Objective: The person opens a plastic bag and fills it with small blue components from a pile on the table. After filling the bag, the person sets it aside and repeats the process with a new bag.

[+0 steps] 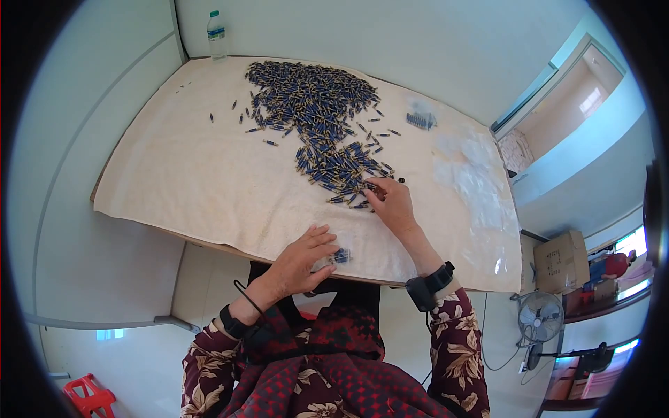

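A large pile of small dark-blue cylinders with brass-coloured ends [313, 97] lies on the cloth-covered table, with a narrower heap reaching toward me. At that heap's near right edge, my right hand [391, 205] has its thumb and fingers closed around one or more of these cylinders, mostly hidden by the fingers. By the table's front edge, my left hand [303, 261] rests with a small clear plastic bag [340, 256] between its thumb and fingers. Some dark-blue pieces show inside the bag.
Flat clear plastic bags [474, 181] lie spread along the right side. A filled clear bag [421, 120] sits at the back right. A water bottle [217, 36] stands at the back left corner. A fan [540, 317] and a cardboard box [561, 262] are right of the table.
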`<state>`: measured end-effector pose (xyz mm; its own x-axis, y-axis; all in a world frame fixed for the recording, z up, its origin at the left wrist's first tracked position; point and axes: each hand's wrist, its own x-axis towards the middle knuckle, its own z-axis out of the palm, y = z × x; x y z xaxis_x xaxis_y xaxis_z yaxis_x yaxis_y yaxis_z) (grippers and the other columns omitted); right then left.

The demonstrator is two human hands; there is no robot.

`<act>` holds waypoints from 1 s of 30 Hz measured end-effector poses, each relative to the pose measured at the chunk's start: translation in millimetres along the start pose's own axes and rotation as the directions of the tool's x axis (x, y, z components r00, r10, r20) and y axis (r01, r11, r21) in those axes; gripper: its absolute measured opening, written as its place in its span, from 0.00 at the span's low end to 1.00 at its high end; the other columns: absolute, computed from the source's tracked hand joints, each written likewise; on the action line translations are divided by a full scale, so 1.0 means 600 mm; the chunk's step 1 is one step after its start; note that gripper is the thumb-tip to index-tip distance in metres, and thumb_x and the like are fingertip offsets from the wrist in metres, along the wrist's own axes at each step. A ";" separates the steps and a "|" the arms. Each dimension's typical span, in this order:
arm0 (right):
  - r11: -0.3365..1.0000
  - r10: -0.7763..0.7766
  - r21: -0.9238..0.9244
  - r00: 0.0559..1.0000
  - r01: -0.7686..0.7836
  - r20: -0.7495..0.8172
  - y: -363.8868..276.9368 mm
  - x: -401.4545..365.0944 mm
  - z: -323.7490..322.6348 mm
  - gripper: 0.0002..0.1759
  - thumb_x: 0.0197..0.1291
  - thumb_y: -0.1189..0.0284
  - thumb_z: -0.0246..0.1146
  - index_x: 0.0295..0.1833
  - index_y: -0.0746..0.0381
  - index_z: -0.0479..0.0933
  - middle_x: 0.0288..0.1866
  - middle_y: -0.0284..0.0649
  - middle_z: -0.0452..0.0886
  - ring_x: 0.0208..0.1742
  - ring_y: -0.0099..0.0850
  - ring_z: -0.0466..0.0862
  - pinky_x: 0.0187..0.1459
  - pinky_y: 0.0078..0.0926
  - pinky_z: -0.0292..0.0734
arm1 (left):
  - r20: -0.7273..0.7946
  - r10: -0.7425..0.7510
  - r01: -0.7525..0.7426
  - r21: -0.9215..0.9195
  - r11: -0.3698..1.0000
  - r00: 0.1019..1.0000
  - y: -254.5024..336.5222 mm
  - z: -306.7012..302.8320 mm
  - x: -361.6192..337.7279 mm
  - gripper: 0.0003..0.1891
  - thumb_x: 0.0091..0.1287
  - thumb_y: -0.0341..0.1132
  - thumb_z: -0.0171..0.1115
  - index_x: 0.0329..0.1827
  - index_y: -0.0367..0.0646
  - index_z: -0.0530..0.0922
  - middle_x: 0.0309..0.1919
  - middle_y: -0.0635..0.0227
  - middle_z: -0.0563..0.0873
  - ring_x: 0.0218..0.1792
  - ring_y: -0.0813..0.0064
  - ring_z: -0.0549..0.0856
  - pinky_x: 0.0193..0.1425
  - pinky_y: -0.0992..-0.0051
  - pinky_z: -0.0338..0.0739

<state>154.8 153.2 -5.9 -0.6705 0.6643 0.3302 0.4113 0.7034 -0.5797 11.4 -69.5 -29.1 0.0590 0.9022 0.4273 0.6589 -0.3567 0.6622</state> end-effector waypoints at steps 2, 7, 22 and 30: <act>0.979 0.077 0.187 0.997 -0.076 0.007 0.004 -0.001 0.003 0.17 0.54 0.72 0.69 0.50 0.62 0.81 0.32 0.40 0.84 0.27 0.27 0.83 0.29 0.24 0.78 | -0.035 -0.014 0.012 -0.050 0.999 0.999 0.007 -0.005 0.005 0.18 0.57 0.31 0.68 0.51 0.39 0.79 0.57 0.53 0.79 0.65 0.52 0.72 0.73 0.57 0.63; 0.712 0.374 0.568 0.908 -0.412 0.191 0.002 -0.006 -0.008 0.18 0.58 0.70 0.68 0.52 0.67 0.80 0.30 0.35 0.84 0.28 0.19 0.82 0.24 0.17 0.77 | -0.137 -0.056 0.038 -0.134 0.990 0.989 0.018 -0.019 0.027 0.15 0.58 0.29 0.67 0.49 0.40 0.81 0.52 0.53 0.83 0.60 0.53 0.78 0.66 0.61 0.71; 0.660 0.420 0.627 0.895 -0.413 0.148 -0.001 -0.014 -0.006 0.17 0.58 0.68 0.68 0.49 0.67 0.80 0.27 0.32 0.82 0.24 0.16 0.78 0.20 0.11 0.69 | -0.103 -0.453 0.358 -0.468 0.808 0.886 -0.017 0.008 0.076 0.10 0.66 0.26 0.59 0.49 0.34 0.81 0.34 0.69 0.86 0.32 0.85 0.81 0.37 0.83 0.75; 0.407 0.368 0.799 0.880 -0.442 0.300 -0.050 -0.041 -0.005 0.14 0.61 0.71 0.67 0.49 0.66 0.81 0.30 0.32 0.82 0.25 0.15 0.76 0.20 0.11 0.66 | -0.044 -0.523 0.362 -0.672 0.646 0.851 -0.010 0.016 0.097 0.12 0.70 0.28 0.56 0.53 0.34 0.79 0.35 0.67 0.86 0.31 0.84 0.81 0.33 0.83 0.75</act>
<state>160.9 116.3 5.7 -0.6239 0.7678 -0.1458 -0.0299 -0.2099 -0.9773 17.7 -12.3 -13.9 -0.3276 0.9438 0.0441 -0.0574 -0.0664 0.9961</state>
